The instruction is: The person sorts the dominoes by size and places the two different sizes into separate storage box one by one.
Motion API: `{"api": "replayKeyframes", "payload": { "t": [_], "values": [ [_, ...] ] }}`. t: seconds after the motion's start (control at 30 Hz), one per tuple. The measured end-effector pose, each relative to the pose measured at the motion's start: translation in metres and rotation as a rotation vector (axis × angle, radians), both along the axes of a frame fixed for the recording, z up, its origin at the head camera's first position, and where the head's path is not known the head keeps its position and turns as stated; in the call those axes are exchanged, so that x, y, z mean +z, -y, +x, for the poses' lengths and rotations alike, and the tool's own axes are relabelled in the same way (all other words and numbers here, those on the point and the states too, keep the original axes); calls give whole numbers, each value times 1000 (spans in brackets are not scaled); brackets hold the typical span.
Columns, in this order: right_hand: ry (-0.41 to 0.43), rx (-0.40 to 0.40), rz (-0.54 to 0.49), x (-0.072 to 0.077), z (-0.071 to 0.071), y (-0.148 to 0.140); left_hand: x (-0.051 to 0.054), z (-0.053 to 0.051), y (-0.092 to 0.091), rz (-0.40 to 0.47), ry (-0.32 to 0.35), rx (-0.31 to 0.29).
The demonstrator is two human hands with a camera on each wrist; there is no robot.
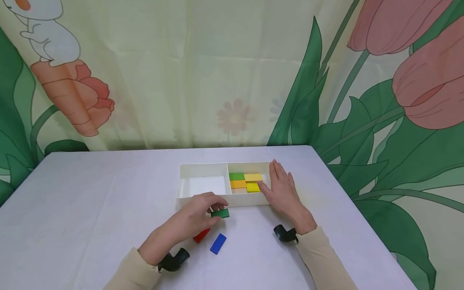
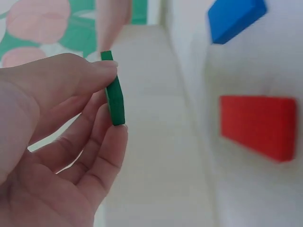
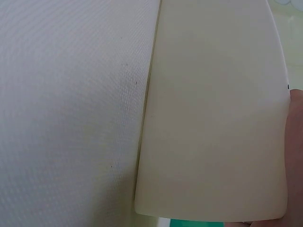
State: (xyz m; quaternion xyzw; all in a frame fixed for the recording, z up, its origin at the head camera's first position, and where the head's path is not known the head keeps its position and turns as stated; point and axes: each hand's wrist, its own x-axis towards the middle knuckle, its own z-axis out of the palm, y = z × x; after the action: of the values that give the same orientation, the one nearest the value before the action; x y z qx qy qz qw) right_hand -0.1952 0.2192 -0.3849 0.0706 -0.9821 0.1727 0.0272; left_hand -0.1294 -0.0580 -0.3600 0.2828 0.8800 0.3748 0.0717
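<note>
My left hand (image 1: 192,217) pinches a dark green block (image 1: 220,213) between thumb and fingers, just in front of the white two-part box (image 1: 203,200). The left wrist view shows the green block (image 2: 115,97) held by its ends in the left hand (image 2: 61,113). My right hand (image 1: 284,197) lies along the box's right end, fingers extended, thumb near a yellow block (image 1: 253,187). In the right wrist view the right hand (image 3: 294,156) is at the edge of the box wall (image 3: 213,113). Green (image 1: 237,176), orange (image 1: 237,184) and other yellow blocks lie in the right compartment.
A red block (image 1: 201,235) lies on the white table (image 1: 90,225) beneath the left hand, with a blue block (image 1: 218,244) to its right. The box's left compartment (image 1: 206,185) holds no blocks. A printed curtain (image 1: 174,80) hangs behind the table.
</note>
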Motion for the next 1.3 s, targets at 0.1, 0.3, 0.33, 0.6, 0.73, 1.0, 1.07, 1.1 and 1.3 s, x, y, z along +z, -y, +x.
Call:
{"api": "replayKeyframes", "payload": {
  "t": [0.1,0.3,0.33,0.6,0.73,1.0,1.07,1.1,1.3],
  "values": [
    [-3,-2,-1,0,0,0,7,-3,4,20,-42,12],
    [-15,2,-11,1,2,0,19,-20,13,41,-122,40],
    [-14,4,-16,1,3,0,21,-24,14,41,-125,48],
    [-9,-1,-25,0,3,-2,22,-47,12,-23,-80,98],
    [-9,1,-27,0,2,-2,19,-57,10,-41,-43,106],
    [-14,0,-23,0,-1,-2,11,-77,3,-70,-10,104],
    [-17,0,-23,0,-1,-2,7,-82,1,-81,-18,97],
    [-16,1,-25,0,-1,-2,5,-85,0,-85,-19,94],
    [-15,5,-29,1,0,-1,-4,-97,-7,-146,-66,77]
  ]
}}
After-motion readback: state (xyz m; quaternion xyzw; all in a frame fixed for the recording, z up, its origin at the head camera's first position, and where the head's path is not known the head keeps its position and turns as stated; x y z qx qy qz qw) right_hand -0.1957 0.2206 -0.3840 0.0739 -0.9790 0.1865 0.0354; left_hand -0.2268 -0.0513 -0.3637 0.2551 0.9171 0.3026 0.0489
